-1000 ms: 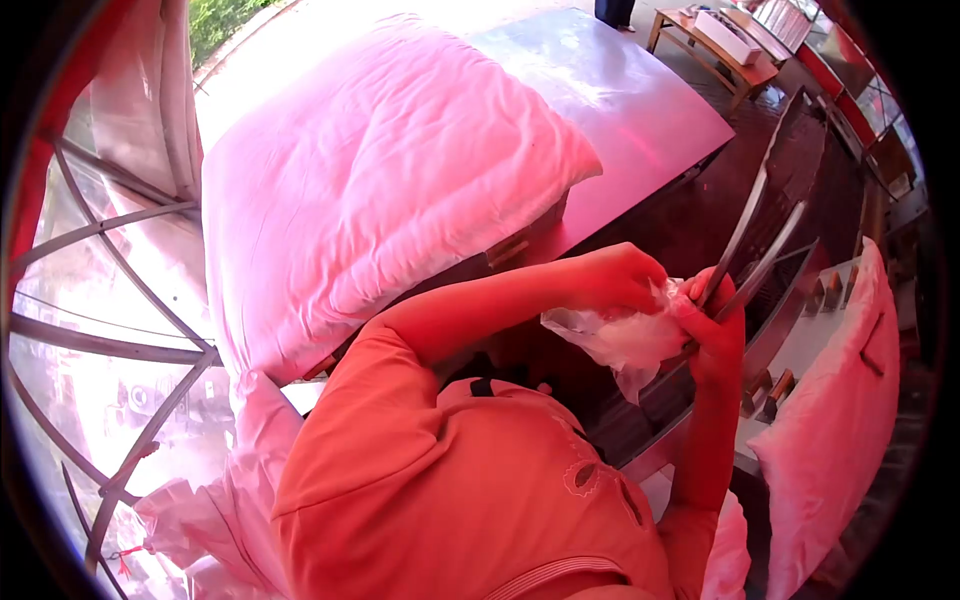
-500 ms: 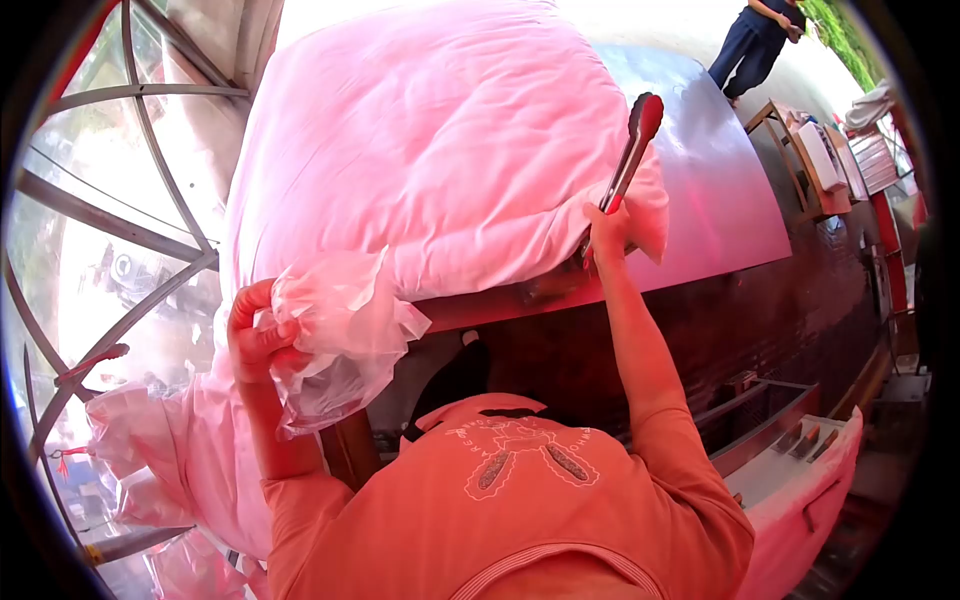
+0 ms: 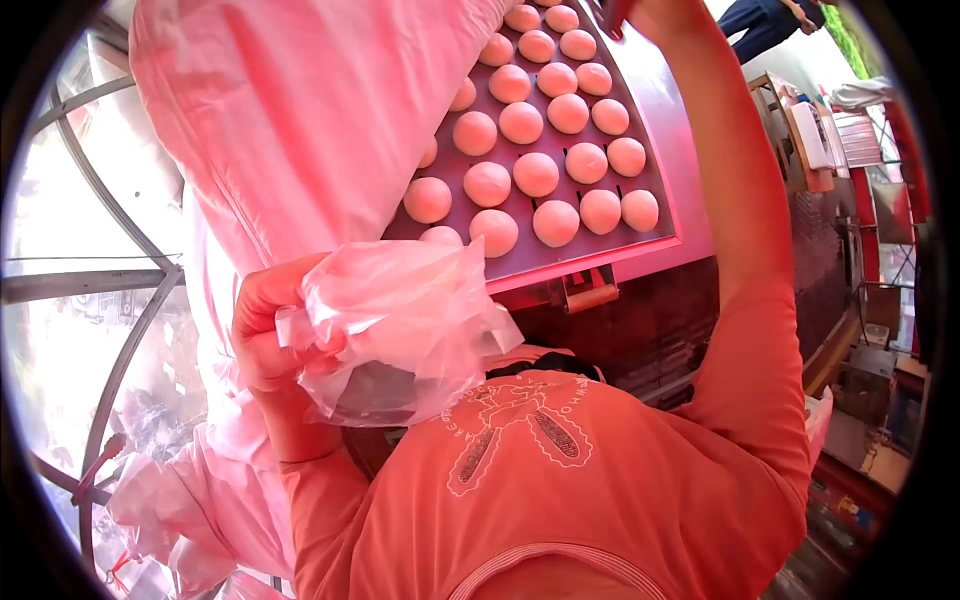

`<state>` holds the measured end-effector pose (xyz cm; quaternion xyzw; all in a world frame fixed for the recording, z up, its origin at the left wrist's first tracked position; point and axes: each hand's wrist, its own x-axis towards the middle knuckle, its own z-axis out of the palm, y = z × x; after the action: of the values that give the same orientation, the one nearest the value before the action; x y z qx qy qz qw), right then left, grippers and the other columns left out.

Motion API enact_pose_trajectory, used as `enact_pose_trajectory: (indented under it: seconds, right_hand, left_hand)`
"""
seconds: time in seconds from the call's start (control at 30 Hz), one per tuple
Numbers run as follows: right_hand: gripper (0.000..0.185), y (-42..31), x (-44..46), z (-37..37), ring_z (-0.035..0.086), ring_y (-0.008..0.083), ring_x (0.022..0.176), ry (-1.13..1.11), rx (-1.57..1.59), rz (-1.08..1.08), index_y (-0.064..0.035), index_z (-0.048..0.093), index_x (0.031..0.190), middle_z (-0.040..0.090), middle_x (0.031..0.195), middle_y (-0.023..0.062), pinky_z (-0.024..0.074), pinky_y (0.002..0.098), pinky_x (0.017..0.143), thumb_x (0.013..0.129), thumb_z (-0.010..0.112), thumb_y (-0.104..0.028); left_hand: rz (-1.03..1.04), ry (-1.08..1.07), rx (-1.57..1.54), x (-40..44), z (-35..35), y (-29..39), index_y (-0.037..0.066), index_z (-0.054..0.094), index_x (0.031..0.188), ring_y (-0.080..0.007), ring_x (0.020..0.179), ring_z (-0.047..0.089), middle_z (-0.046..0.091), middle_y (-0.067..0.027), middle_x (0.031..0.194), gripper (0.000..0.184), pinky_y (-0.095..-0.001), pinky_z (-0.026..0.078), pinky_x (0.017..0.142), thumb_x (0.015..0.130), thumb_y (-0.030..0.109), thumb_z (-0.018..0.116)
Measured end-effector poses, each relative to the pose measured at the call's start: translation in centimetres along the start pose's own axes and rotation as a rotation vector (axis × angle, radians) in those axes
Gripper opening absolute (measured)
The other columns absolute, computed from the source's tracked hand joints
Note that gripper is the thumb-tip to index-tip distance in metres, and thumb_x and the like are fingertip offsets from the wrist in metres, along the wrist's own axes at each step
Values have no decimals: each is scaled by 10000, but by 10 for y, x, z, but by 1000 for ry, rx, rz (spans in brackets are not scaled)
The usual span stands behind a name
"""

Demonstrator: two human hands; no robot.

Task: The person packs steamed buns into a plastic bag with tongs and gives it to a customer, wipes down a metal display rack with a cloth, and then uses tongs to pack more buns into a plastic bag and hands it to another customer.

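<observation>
My left hand (image 3: 275, 325) grips a thin clear plastic bag (image 3: 395, 310), which puffs out in front of my chest. At the top edge, my right hand (image 3: 665, 12) is partly cut off, with a dark end of the tongs (image 3: 609, 16) showing beside it. Several round pale buns (image 3: 536, 174) sit in rows on a flat tray (image 3: 655, 232) beyond the bag. A thick pink-lit quilt (image 3: 290, 110) lies folded back to the left and hides the tray's left part.
A drawer-like handle (image 3: 592, 298) sticks out below the tray's near edge. Metal framing (image 3: 90, 285) with clear sheeting stands at the left. At the far right are a wooden stand (image 3: 775, 105) and a person's dark trousers (image 3: 765, 28).
The quilt has been drawn back leftward, uncovering the tray of buns. My right hand has moved up and away with the tongs. The bag stays in my left hand.
</observation>
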<state>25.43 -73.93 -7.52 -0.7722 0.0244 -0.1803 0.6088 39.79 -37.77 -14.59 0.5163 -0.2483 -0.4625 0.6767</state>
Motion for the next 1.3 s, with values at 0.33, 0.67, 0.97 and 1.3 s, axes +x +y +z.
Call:
enact_pose_trajectory:
  seconds: [0.33, 0.67, 0.97, 1.3]
  right_hand:
    - [656, 97, -364, -67, 548, 300, 956, 9, -1364, 687, -90, 483, 1089, 555, 993, 99, 468, 398, 771, 544, 821, -230]
    - [492, 195, -348, -143, 554, 250, 884, -305, -1344, 311, -77, 489, 951, 544, 885, 60, 477, 380, 690, 597, 778, -258]
    - [361, 199, -374, -174, 581, 259, 773, -227, -1151, 186, -81, 500, 857, 554, 771, 64, 463, 394, 614, 615, 751, -178]
    - [531, 89, -338, -227, 581, 238, 702, 39, -779, 306, -46, 548, 1025, 606, 850, 100, 467, 331, 634, 574, 820, -120]
  left_hand:
    - [-171, -282, 280, 135, 73, 13, 36, 643, 896, -14, 429, 360, 570, 12, 641, 120, -174, 218, 392, 779, 57, 661]
    - [22, -128, 471, 194, 144, -14, 29, 635, 988, -14, 449, 354, 522, 56, 617, 153, -173, 236, 409, 858, 99, 594]
    - [40, -112, 917, 232, 232, -55, 58, 659, 1006, 10, 500, 369, 534, 79, 655, 178, -158, 287, 453, 846, 127, 624]
    - [224, -127, 853, 184, 238, -95, 0, 628, 1083, -121, 859, 553, 568, -63, 1115, 359, -242, 467, 735, 775, -97, 472]
